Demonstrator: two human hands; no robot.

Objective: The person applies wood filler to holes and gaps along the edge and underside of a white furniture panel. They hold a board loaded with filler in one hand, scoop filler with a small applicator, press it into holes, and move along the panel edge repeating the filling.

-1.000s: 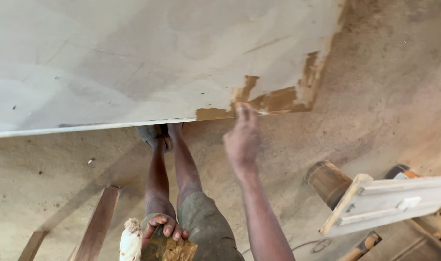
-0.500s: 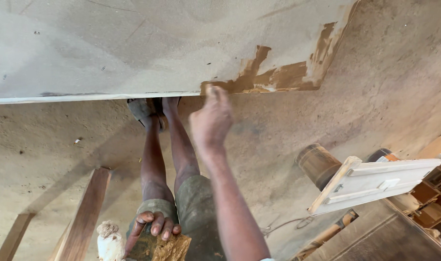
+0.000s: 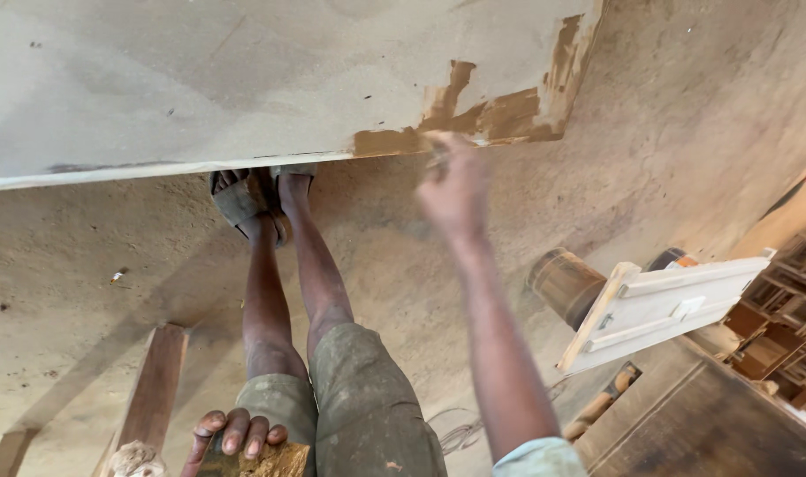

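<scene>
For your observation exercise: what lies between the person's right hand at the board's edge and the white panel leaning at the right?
In the head view, between the right hand and the white panel lies sawdust-covered floor, then a brown cylindrical container beside the panel.

A dusty, sawdust-strewn floor (image 3: 686, 132) fills most of the frame; a wooden plank (image 3: 155, 389) lies at lower left; a white panelled door (image 3: 664, 305) rests at right, a brown drum (image 3: 564, 283) beside it; stacked wooden frames (image 3: 787, 331) crowd the right edge.
</scene>
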